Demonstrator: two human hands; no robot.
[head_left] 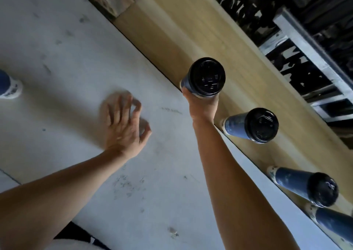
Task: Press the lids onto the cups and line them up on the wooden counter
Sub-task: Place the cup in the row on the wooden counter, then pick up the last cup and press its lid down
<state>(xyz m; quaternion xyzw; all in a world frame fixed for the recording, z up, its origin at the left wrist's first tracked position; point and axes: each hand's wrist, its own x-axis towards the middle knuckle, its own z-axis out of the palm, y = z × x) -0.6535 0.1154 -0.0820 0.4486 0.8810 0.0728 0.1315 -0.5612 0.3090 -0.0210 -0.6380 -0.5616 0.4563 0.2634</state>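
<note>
My right hand (200,106) grips a dark blue paper cup with a black lid (207,77) at the near edge of the wooden counter (181,30). Whether its base touches the wood is hidden. Further right on the counter stand a second lidded cup (252,125), a third lidded cup (305,185) and part of another cup (334,223) at the frame's corner. My left hand (125,127) hovers over the grey worktop (66,49), fingers spread and loosely curled, holding nothing. A blue cup (8,85) lies partly cut off at the left edge.
The grey worktop is scuffed and butts against the wooden counter along a diagonal seam. Beyond the counter are a dark patterned screen (248,7) and a white metal frame (305,39).
</note>
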